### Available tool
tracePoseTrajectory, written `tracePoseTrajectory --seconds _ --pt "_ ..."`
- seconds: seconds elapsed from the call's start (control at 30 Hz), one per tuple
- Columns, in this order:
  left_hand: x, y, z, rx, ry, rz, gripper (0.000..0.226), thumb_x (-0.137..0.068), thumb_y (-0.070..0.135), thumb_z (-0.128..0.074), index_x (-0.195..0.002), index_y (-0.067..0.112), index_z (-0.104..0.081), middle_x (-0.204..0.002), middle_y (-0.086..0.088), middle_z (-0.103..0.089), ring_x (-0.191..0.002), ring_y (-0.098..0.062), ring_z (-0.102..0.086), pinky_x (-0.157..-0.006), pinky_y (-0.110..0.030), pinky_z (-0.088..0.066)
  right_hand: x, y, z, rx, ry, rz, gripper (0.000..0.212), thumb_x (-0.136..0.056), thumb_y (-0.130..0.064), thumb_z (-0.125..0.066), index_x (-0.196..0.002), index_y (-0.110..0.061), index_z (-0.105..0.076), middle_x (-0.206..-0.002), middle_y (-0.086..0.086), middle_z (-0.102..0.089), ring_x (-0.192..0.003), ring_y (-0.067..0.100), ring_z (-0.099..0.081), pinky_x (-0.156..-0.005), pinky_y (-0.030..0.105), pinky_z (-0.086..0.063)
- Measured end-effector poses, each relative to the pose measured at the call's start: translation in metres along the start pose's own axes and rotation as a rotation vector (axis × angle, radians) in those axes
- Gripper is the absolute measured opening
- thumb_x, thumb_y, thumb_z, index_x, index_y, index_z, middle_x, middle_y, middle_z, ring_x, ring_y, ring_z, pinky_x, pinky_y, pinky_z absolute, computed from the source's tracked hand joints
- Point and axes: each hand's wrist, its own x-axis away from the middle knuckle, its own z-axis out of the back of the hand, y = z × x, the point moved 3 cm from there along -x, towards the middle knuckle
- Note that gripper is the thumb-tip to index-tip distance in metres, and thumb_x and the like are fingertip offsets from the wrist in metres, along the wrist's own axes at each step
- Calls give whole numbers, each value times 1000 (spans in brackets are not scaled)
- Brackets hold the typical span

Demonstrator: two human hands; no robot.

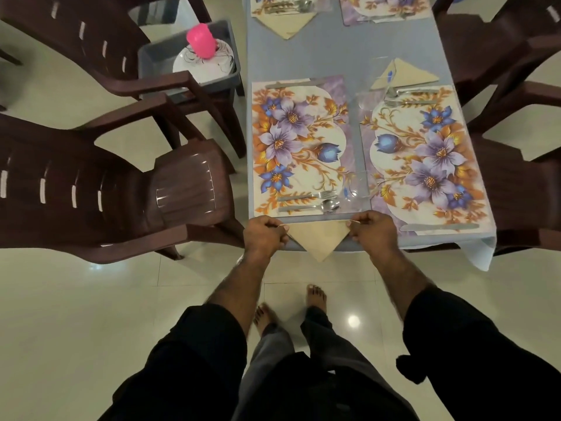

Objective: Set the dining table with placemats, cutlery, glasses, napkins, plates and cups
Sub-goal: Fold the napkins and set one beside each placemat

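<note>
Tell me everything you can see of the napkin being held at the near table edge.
The napkin is plain beige, looks like cloth or soft paper, and is folded into a triangle. Its long edge lies along the near edge of the table, just below the left placemat; its point hangs toward the floor. The left hand pinches its left corner and the right hand its right corner. No pattern shows on it.

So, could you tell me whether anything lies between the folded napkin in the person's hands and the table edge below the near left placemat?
Nothing visible does. The left hand and right hand pinch the napkin by its corners right at the edge, just below the placemat. The spoon and fork lie further in on the mat.
</note>
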Motion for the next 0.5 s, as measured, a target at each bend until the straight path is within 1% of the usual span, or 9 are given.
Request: tracePoseTrajectory --seconds 0.1,0.17,0.23,0.33,0.43,0.5 --pt "-5 3 -4 -10 30 16 15 -88 10 -88 -92 9 -74 -84 -14 -79 -68 -24 -78 -66 -39 -68 -7 1 0 -15 15 -31 15 -81 -13 -86 -85 -20 -74 -81 3 -78 -75 27 -77 -77 50 -66" --pt "-8 4 -5 -10 39 22 15 -88 11 -88 -92 8 -74 -82 -13 -79 -67 -24 -79 -65 -38 -68 -11 1 -1 -26 26 -45 15 -82 -14 -86 -85 -20 -73 -78 3 -78 -75 27 -77 -77 52 -66" --pt "-8 6 -6 -8 50 27 15 -89 11 -87 -93 7 -74 -82 -13 -79 -68 -24 -79 -64 -38 -68 -12 -1 -2 -26 42 -61 14 -83 -16 -86 -85 -21 -73 -74 0 -77 -73 25 -77 -78 51 -66" --pt "-10 5 -7 6 71 34 16 -89 13 -88 -94 7 -73 -80 -13 -79 -69 -26 -80 -67 -42 -69 -13 -3 -4 -17 73 -75 14 -84 -18 -86 -83 -21 -73 -72 -2 -77 -68 20 -77 -77 48 -66" --pt "-14 3 -8 14 85 43 18 -88 15 -89 -94 9 -73 -78 -11 -79 -67 -25 -80 -69 -45 -69 -14 -4 -6 -11 96 -76 14 -85 -20 -87 -87 -19 -73 -72 -1 -77 -64 17 -76 -76 45 -67" --pt "-14 3 -8 22 96 44 23 -87 19 -90 -97 12 -70 -84 -12 -79 -67 -23 -79 -69 -45 -69 -14 -4 -6 -3 100 -83 19 -84 -27 -88 -89 -18 -73 -71 -1 -77 -63 17 -76 -76 44 -67"
